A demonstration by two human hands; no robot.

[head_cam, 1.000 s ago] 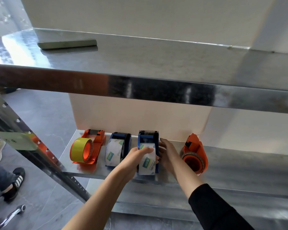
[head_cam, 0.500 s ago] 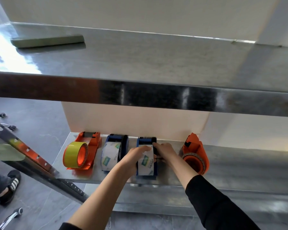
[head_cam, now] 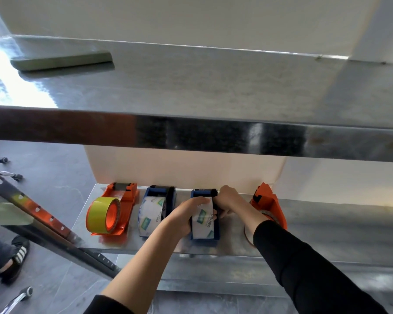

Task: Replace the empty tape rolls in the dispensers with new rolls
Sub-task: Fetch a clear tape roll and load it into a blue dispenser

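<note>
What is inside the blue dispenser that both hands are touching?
A white printed tape roll sits in that blue dispenser. The left hand and right hand cover its sides, so the core is hidden.

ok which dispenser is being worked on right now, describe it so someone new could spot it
Look at the lower metal shelf, where four tape dispensers stand in a row against the white wall. It is the third from the left, a blue dispenser with a white printed tape roll. Unlike its blue twin beside it, it has the left hand and right hand on it.
</note>
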